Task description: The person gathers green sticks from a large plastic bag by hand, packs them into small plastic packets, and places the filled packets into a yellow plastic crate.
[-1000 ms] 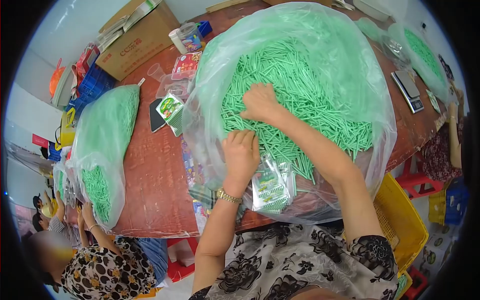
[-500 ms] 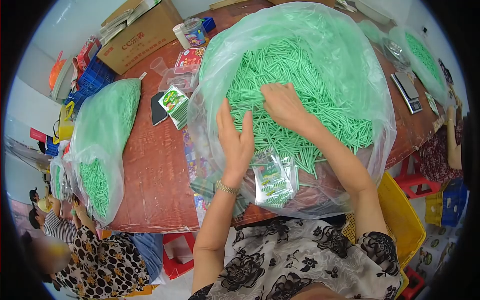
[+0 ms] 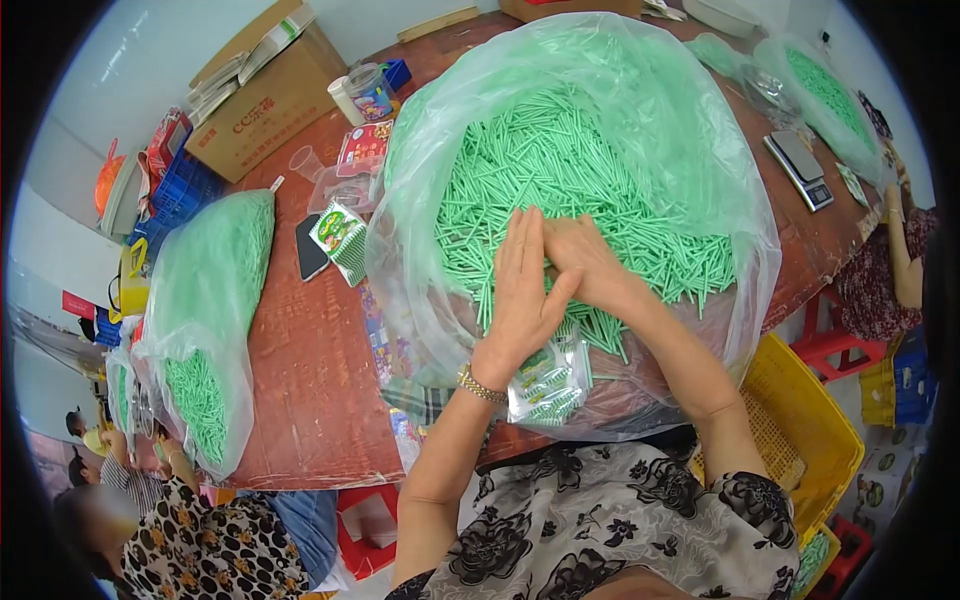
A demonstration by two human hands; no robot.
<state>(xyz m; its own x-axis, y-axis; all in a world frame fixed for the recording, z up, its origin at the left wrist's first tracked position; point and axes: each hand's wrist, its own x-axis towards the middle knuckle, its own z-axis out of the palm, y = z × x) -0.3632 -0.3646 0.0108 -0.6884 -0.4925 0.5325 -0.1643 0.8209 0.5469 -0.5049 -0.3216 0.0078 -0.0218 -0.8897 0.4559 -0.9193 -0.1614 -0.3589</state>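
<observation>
- The left hand (image 3: 525, 295) is straight-fingered, thumb spread; whatever lies beneath its palm is hidden.
- The right hand (image 3: 590, 262) bends in behind it, fingertips covered, so I can't tell its grip.
- The hands, apart half a second ago, now meet, which suggests both are working one spot.
- Around them, green sticks (image 3: 560, 150) lie heaped inside the clear bag (image 3: 415, 200).
- Printed packets (image 3: 550, 388) sit just below the hands.

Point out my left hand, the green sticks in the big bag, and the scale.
Left hand (image 3: 525, 292), head view: back of the hand.
Green sticks (image 3: 585, 170), head view: middle of the loose heap.
Scale (image 3: 796, 158), head view: its flat top plate.
</observation>
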